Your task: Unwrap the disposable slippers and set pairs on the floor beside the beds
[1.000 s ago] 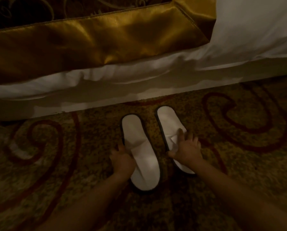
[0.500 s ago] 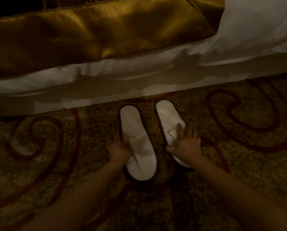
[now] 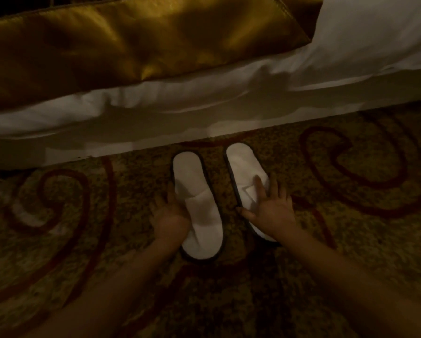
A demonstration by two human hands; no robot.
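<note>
Two white disposable slippers with dark edging lie side by side on the patterned carpet, heels close to the bed base. The left slipper (image 3: 199, 215) has my left hand (image 3: 169, 215) against its left edge, fingers spread. The right slipper (image 3: 243, 172) lies under my right hand (image 3: 269, 208), which rests flat on its upper with fingers apart and hides its toe end. Neither hand is closed around a slipper.
The bed (image 3: 155, 128) with white sheets runs across the top, a gold satin runner (image 3: 136, 37) draped over it. Brown carpet (image 3: 351, 215) with dark red swirls extends left, right and toward me.
Both slippers have slid a little farther toward the bed with my hands on them. My right hand's fingers are spread wider than before.
</note>
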